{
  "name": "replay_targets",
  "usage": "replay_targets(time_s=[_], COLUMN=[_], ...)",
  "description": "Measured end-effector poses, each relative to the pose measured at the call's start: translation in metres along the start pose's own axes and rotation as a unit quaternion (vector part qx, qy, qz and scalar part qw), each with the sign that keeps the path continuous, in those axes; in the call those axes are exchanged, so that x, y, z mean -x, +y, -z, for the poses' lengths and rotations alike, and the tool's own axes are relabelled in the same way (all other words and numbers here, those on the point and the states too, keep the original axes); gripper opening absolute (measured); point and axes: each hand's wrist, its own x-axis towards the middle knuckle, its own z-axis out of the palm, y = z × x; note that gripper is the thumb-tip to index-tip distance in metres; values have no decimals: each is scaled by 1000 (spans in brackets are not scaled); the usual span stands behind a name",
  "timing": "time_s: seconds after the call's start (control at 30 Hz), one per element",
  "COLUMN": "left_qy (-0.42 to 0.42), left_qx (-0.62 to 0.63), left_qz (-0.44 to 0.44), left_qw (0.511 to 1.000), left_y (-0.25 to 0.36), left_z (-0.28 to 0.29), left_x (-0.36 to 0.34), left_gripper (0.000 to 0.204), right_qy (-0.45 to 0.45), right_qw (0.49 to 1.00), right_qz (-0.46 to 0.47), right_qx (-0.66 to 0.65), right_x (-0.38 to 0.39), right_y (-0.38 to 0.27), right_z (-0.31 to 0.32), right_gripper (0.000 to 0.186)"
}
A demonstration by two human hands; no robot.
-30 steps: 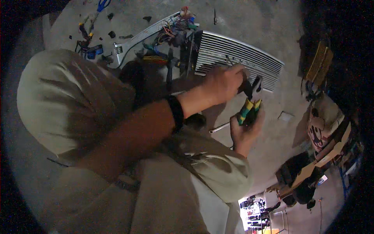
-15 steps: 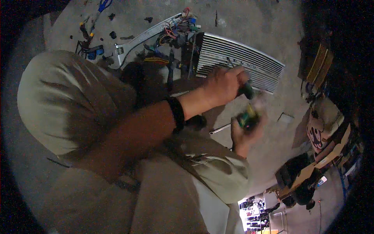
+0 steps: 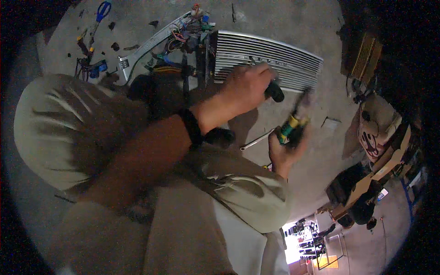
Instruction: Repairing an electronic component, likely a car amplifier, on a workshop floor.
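Observation:
My left hand [image 3: 250,85], with a black band at its wrist, is closed over a short dark cylindrical piece [image 3: 275,92] above a silver finned metal case [image 3: 270,57]. The piece's other end is hidden in the fingers. Beyond my right knee, my right hand [image 3: 288,149] grips a screwdriver [image 3: 288,129] with a green and yellow handle. Its dark shaft points up toward the case's near right corner; motion blurs the tip. A wrench [image 3: 256,139] lies on the floor beside my right hand.
A large adjustable wrench [image 3: 153,43] and tangled coloured wires [image 3: 190,34] lie left of the case. Blue-handled scissors [image 3: 103,11] are at far left. To the right stand a brown finned unit [image 3: 366,57], a cartoon-printed bag [image 3: 373,133] and an open cardboard box [image 3: 366,195].
The view has shifted, so the case sits farther left and higher. The screwdriver has turned in my right hand, and its shaft now shows. My left hand keeps hold of the dark piece.

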Motion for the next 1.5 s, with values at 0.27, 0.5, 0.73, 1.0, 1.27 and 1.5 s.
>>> replay_targets(time_s=[0.27,0.5,0.73,1.0,1.27,1.5], left_qy=[-36,9,-3,47,107,79], left_qx=[-57,10,-4,4,-10,-64], left_qz=[4,25,35,-41,-118,-136], left_qw=[998,1000,999,998,987,985], left_y=[0,-6,2,13,9,4], left_z=[6,3,0,19,19,26], left_x=[0,0,3,-5,-10,-24], left_gripper=[34,40,34,37,36,33], right_qy=[-55,-102,-62,55,58,-8], right_qw=[997,994,994,991,984,979], right_qz=[53,41,80,-110,-151,-115], right_qx=[25,6,51,-61,-76,165], right_x=[-9,-17,-18,-10,45,67], right_y=[-16,-31,-29,15,109,97], right_z=[-3,-2,-11,-19,-69,-78], right_gripper=[88,84,76,77,73,75])
